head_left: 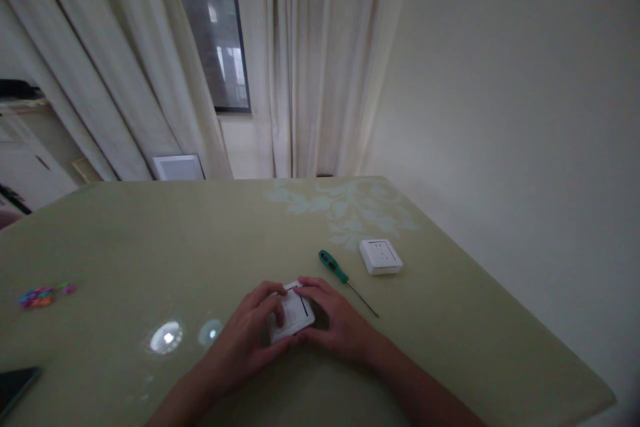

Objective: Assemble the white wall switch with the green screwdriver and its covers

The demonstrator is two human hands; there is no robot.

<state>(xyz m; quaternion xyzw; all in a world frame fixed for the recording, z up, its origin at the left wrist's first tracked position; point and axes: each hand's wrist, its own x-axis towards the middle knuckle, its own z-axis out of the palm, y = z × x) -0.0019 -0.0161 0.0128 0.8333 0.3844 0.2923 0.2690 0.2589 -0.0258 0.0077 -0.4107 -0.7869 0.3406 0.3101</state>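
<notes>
Both my hands grip a white wall socket (296,313) over the near middle of the table. My left hand (253,321) wraps its left side, with fingers bent over the face and the thumb along the near edge. Around the right side curls my right hand (334,315), its fingertips at the far edge and its thumb at the near one. Fingers cover part of the socket's face. Beyond my right hand lies a screwdriver (334,267) with a green and black handle, its shaft pointing toward me. A second white socket (381,257) on a box rests farther right.
The pale green table (200,233) has a leaf pattern near its far edge. Small colourful pieces (45,295) lie at the left, and a dark flat object (16,387) sits at the near left corner. A wall (500,147) runs along the right; curtains (320,67) hang behind.
</notes>
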